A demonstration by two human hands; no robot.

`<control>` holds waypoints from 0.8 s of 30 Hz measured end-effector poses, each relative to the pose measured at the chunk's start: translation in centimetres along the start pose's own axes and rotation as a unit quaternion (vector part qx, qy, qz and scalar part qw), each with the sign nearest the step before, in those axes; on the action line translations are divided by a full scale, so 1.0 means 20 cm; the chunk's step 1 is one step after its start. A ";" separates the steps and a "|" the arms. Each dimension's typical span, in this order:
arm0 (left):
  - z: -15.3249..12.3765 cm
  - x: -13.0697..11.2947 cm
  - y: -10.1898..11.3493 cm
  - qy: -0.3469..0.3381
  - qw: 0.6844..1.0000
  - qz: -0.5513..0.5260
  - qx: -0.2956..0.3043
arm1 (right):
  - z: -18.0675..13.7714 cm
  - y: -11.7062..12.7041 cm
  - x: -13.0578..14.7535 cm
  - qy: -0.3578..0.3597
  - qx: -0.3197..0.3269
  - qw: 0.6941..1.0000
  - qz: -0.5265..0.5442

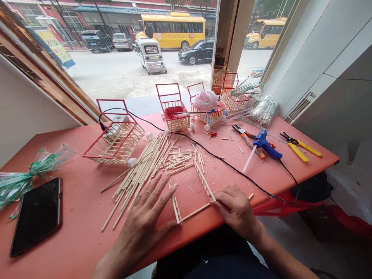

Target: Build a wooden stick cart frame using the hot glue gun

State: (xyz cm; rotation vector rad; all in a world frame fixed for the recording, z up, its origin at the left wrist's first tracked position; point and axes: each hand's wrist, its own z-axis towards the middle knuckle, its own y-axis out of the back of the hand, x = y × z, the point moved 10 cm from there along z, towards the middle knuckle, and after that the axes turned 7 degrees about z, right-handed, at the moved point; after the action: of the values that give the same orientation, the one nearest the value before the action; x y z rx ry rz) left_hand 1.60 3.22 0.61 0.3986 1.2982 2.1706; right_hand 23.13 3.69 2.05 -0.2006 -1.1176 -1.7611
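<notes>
The orange bench (75,201) is filling the view, running up to a window that is looking out on a street. On it, a big stick cart (116,137) with a red frame is lying on its side at the back left. Three smaller carts are standing upright further along: one (176,116) holding something red, one (207,112) carrying a crumpled plastic bag, and one (232,99) right by the glass. A loose pile of sticks (142,170) is fanning across the middle of the bench, with short offcuts lying just beside it. A dark phone (37,215) is lying face up at the near left, next to a green-wrapped bundle (17,182).

Now the action at the near edge. The stick frame (203,180) is lying flat on the bench: two ladder-like rails and one long stick crossing their near ends. The left hand (145,217) is lying palm down, its grip open and fingers spread, with the fingertips touching the left rail. The right hand (235,209) is curling in, its grip closed on the frame's near right corner, pinching where the right rail is meeting the long stick.

A blue glue gun (266,145) is resting well beyond the right hand, its black cord (221,161) trailing across the bench. Orange-handled pliers (250,141) are sitting just beside it, and yellow-handled cutters (299,149) are lying further right.
</notes>
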 end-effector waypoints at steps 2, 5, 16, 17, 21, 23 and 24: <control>0.00 0.00 0.00 0.002 1.000 0.000 0.001 | 0.00 0.00 0.00 0.002 -0.002 1.000 0.002; 0.00 0.01 0.00 0.008 1.000 -0.004 0.003 | 0.00 0.00 0.00 0.003 -0.004 1.000 0.000; 0.01 0.01 0.01 0.017 1.000 -0.013 -0.002 | 0.01 0.00 0.01 0.002 -0.001 1.000 -0.002; 0.01 0.01 0.02 0.016 1.000 -0.012 -0.003 | 0.01 0.00 0.01 0.002 0.000 1.000 -0.003; 0.01 0.00 0.02 0.007 1.000 -0.007 -0.004 | 0.01 0.01 0.00 0.000 0.001 1.000 -0.008; 0.01 0.00 0.02 0.007 1.000 -0.007 -0.002 | 0.00 0.00 0.00 0.002 0.003 1.000 -0.007; 0.01 0.00 0.02 0.006 1.000 -0.008 -0.002 | 0.00 0.00 0.01 0.003 0.003 1.000 -0.006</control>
State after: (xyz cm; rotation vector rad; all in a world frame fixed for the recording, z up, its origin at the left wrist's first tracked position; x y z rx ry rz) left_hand 1.54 3.27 1.10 0.3730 1.2993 2.1657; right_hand 23.09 3.68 2.19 -0.1854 -1.1222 -1.7682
